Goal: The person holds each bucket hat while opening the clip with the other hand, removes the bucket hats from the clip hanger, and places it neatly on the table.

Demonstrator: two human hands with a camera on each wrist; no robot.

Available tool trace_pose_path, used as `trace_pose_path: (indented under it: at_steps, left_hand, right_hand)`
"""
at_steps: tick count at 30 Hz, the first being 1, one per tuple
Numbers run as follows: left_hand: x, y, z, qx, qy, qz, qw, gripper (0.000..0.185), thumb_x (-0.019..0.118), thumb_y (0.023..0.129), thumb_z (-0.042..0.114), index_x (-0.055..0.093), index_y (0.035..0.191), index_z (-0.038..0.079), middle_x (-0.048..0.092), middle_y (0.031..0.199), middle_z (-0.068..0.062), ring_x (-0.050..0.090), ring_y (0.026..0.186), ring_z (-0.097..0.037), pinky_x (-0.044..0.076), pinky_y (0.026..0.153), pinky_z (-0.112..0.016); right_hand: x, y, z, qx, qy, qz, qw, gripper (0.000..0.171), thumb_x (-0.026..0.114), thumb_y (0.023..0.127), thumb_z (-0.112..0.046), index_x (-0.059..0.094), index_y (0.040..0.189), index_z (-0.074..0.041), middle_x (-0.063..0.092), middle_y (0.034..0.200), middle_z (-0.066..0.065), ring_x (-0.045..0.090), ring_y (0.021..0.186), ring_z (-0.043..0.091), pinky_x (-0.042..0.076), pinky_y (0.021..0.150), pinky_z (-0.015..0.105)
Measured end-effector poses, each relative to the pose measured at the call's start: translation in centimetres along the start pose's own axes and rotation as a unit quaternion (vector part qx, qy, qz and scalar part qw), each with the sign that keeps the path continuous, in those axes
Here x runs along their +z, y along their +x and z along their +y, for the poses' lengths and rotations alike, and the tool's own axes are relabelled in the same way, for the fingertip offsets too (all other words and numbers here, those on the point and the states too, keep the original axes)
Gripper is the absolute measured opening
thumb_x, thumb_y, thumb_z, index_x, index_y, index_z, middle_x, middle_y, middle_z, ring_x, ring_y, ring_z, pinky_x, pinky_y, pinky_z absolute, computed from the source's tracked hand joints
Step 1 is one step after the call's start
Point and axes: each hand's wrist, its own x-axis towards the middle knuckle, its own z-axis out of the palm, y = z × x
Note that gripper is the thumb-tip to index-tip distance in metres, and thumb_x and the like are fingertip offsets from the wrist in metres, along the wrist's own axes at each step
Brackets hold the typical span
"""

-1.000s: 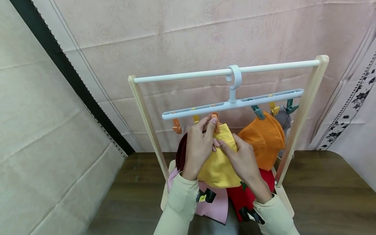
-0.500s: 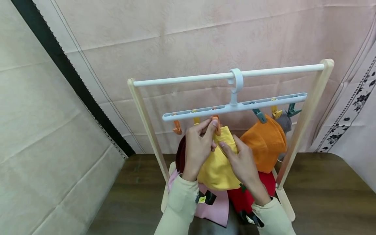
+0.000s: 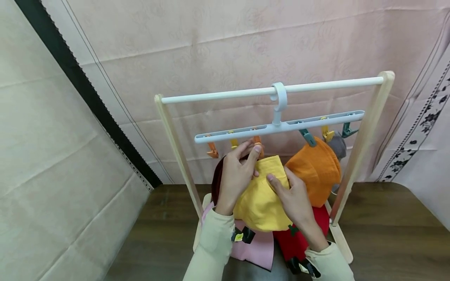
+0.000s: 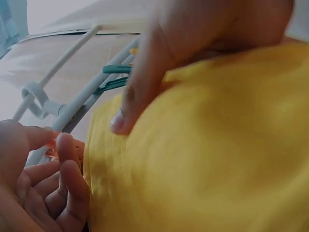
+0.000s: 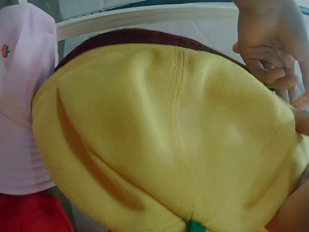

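My left hand pinches an orange clothespin that hangs from the light-blue clip hanger. Its thumb and index finger are on the clip's ends in the left wrist view. A yellow cloth hat, with a small green tip on its crown, is in my right hand, thumb across the front of its edge and fingers behind. The hat's edge lies just below and right of the clothespin. A dark maroon hat shows partly behind the yellow one.
The hanger hooks onto a white rod between wooden posts. An orange hat hangs from a teal clip at right, with a grey item behind. Pink and red hats lie below.
My right hand has drawn the yellow hat slightly down and right, so its edge has come away from the orange clothespin. My left hand stays at the clothespin.
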Motion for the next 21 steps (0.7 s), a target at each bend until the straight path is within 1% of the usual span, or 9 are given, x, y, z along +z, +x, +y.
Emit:
trace_pose_path:
  at_steps: [3,6,9,11,13,16,18,21]
  left_hand:
    - [0.0,0.1,-0.2,-0.003,0.022,-0.011,0.9997,0.053,0.064,0.107,0.039,0.061,0.147,0.005,0.075,0.128,-0.008,0.067,0.055,-0.019,0.056,0.055,-0.029]
    - [-0.1,-0.1,-0.3,0.008,0.062,-0.011,0.998,0.049,0.064,0.107,0.038,0.063,0.146,0.008,0.077,0.123,-0.004,0.069,0.057,-0.015,0.055,0.054,-0.028]
    - [-0.2,-0.8,-0.6,0.03,0.119,0.006,0.9925,0.044,0.063,0.107,0.038,0.067,0.143,0.012,0.078,0.118,0.002,0.07,0.06,-0.009,0.055,0.055,-0.027]
    - [-0.3,-1.4,-1.0,0.043,0.132,0.028,0.9899,0.038,0.064,0.107,0.036,0.07,0.138,0.016,0.078,0.116,0.004,0.071,0.066,-0.007,0.057,0.059,-0.027]
    - [-0.6,-2.2,-1.6,0.047,0.131,0.055,0.9887,0.03,0.066,0.106,0.033,0.074,0.132,0.019,0.078,0.112,0.007,0.072,0.074,-0.006,0.059,0.066,-0.027]
    - [-1.2,-3.3,-2.6,0.038,0.101,0.08,0.9909,0.023,0.068,0.105,0.032,0.078,0.123,0.021,0.077,0.108,0.008,0.072,0.09,-0.008,0.06,0.077,-0.029]
    - [-1.7,-4.0,-3.3,0.029,0.084,0.077,0.9931,0.023,0.068,0.105,0.033,0.078,0.121,0.019,0.077,0.108,0.007,0.072,0.098,-0.01,0.06,0.083,-0.033]
    - [-2.3,-5.0,-4.4,0.021,0.063,0.049,0.9966,0.027,0.066,0.106,0.034,0.077,0.123,0.016,0.078,0.112,0.0,0.072,0.105,-0.014,0.059,0.091,-0.037]
  right_hand:
    - [-0.4,-0.2,0.2,0.006,0.008,-0.004,1.0,0.029,0.067,0.106,-0.035,0.067,0.117,-0.008,0.07,0.086,0.012,0.072,0.07,0.02,0.059,0.065,0.031]
    - [-0.8,-0.6,0.3,0.012,0.011,0.0,1.0,0.029,0.067,0.106,-0.034,0.066,0.119,-0.009,0.069,0.087,0.013,0.071,0.07,0.02,0.059,0.066,0.031]
    - [-1.2,-0.9,0.4,0.018,0.005,0.015,1.0,0.029,0.067,0.105,-0.035,0.066,0.12,-0.01,0.068,0.089,0.013,0.07,0.071,0.019,0.059,0.066,0.03]
    - [-1.3,-1.3,0.4,0.022,0.002,0.03,0.999,0.029,0.067,0.105,-0.035,0.067,0.122,-0.012,0.068,0.091,0.012,0.07,0.071,0.018,0.058,0.066,0.029]
    - [-1.4,-1.8,0.3,0.026,0.004,0.044,0.999,0.028,0.067,0.106,-0.034,0.067,0.124,-0.013,0.068,0.093,0.012,0.07,0.071,0.017,0.059,0.066,0.029]
    - [-1.6,-2.6,0.3,0.034,0.014,0.063,0.997,0.026,0.067,0.106,-0.031,0.067,0.125,-0.012,0.068,0.093,0.011,0.07,0.07,0.017,0.059,0.064,0.03]
    - [-1.8,-3.1,0.2,0.039,0.021,0.074,0.996,0.026,0.066,0.106,-0.029,0.066,0.125,-0.011,0.068,0.093,0.011,0.071,0.07,0.017,0.06,0.064,0.031]
    - [-2.0,-3.6,0.1,0.04,0.02,0.095,0.994,0.025,0.066,0.106,-0.029,0.067,0.123,-0.012,0.07,0.093,0.01,0.072,0.07,0.018,0.061,0.062,0.031]
